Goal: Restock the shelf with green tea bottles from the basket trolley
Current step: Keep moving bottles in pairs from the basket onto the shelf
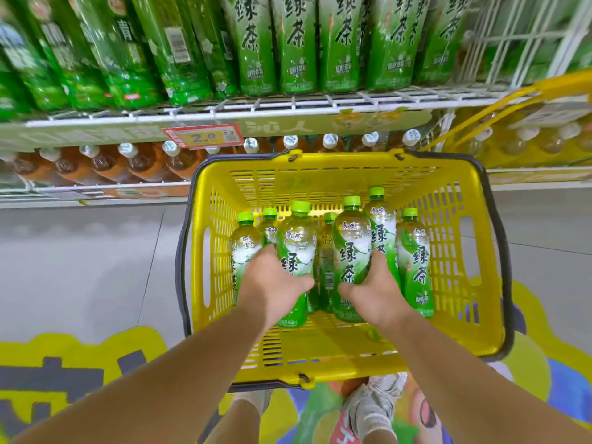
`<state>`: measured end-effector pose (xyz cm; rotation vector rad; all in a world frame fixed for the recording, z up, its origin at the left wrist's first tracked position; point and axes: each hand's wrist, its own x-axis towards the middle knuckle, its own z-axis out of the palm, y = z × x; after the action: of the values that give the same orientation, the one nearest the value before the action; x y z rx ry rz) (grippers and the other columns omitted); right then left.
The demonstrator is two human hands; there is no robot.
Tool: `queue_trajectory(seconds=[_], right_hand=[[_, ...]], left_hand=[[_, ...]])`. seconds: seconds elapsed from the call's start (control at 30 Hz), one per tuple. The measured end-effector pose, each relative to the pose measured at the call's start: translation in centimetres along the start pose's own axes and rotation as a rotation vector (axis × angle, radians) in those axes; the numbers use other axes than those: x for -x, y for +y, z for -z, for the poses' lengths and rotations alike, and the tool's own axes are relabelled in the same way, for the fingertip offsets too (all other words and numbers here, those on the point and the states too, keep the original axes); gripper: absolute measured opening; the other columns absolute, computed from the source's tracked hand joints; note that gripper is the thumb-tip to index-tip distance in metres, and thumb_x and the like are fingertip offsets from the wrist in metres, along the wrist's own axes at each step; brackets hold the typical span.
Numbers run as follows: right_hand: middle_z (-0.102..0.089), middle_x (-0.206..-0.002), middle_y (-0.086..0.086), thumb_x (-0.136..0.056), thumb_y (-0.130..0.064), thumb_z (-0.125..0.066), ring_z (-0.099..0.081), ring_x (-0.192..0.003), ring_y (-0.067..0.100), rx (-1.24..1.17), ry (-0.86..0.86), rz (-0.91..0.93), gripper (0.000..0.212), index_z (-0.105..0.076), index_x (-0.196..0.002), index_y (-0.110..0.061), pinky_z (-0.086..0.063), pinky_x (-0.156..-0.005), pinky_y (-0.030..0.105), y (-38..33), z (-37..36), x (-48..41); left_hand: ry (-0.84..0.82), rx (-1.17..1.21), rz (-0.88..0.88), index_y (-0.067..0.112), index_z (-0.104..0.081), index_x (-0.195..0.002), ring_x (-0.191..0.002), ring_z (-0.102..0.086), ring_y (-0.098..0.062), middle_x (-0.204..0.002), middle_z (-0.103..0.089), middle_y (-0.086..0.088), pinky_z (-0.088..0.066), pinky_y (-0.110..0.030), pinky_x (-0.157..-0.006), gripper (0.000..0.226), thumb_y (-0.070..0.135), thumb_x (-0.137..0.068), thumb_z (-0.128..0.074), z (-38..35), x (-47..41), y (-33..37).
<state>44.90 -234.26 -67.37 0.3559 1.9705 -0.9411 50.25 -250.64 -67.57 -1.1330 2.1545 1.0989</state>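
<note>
My left hand point(275, 282) grips one green tea bottle point(296, 248), my right hand point(376, 285) a second bottle point(352, 245), both round the labelled waist: full, so likely heavy, firm, slick.

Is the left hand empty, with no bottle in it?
No, the left hand grips a green tea bottle standing in the yellow basket, and the right hand grips another bottle.

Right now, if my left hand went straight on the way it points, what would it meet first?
Left hand grips a green tea bottle; pushing on, it would likely meet the rear bottle, depth unclear.
</note>
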Motion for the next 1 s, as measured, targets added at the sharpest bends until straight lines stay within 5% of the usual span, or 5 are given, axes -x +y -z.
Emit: queue_trajectory(seconds=[0.13, 0.23, 0.37, 0.5, 1.0], right_hand=[[-0.035, -0.117, -0.006, -0.090, -0.008, -0.068, -0.058, -0.112, 0.022, -0.046, -0.016, 0.014, 0.090, -0.009, -0.156, -0.022, -0.046, -0.075, 0.026, -0.8, 1.1, 2.2], [-0.037, -0.111, -0.003, -0.090, -0.007, -0.066, -0.064, -0.088, 0.013, -0.048, 0.000, 0.040, 0.087, -0.011, -0.155, -0.024, -0.050, -0.061, 0.025, -2.0, 2.0, 4.3], [-0.046, -0.115, 0.002, -0.092, -0.006, -0.064, -0.050, -0.124, 0.035, -0.078, -0.001, 0.053, 0.088, -0.007, -0.156, -0.023, -0.047, -0.082, 0.038, -3.4, 3.5, 6.9], [-0.031, -0.155, 0.003, -0.088, -0.010, -0.068, -0.050, -0.115, 0.019, -0.103, 0.015, 0.099, 0.091, -0.009, -0.155, -0.025, -0.040, -0.089, 0.029, -4.7, 4.9, 9.5], [-0.045, -0.128, -0.007, -0.083, -0.008, -0.069, -0.046, -0.114, 0.015, -0.187, 0.102, 0.187, 0.084, -0.021, -0.148, -0.026, -0.038, -0.095, 0.028, -10.5, 10.3, 24.5]], left_hand=[[0.009, 0.027, -0.020, 0.011, -0.054, -0.119, -0.044, -0.054, -0.011, -0.078, -0.066, -0.006, -0.038, -0.023, -0.032, 0.057, 0.035, -0.074, -0.081, 1.2, 0.9, 0.7], [0.011, 0.025, -0.068, 0.014, -0.058, -0.112, -0.055, -0.064, -0.016, -0.078, -0.069, -0.004, -0.047, -0.030, -0.038, 0.054, 0.036, -0.070, -0.082, 2.3, 1.8, 1.4], [0.010, 0.035, -0.108, 0.014, -0.061, -0.109, -0.053, -0.064, -0.015, -0.074, -0.071, -0.003, -0.044, -0.029, -0.037, 0.053, 0.038, -0.067, -0.081, 3.9, 3.8, 3.0], [0.047, 0.039, -0.159, 0.021, -0.061, -0.091, -0.047, -0.062, -0.010, -0.071, -0.070, 0.000, -0.046, -0.026, -0.037, 0.035, 0.032, -0.068, -0.084, 6.1, 6.3, 5.1], [0.019, 0.124, -0.267, 0.015, -0.063, -0.087, -0.048, -0.058, -0.018, -0.078, -0.072, -0.009, -0.041, -0.027, -0.040, 0.037, 0.029, -0.064, -0.088, 16.0, 18.6, 13.4]])
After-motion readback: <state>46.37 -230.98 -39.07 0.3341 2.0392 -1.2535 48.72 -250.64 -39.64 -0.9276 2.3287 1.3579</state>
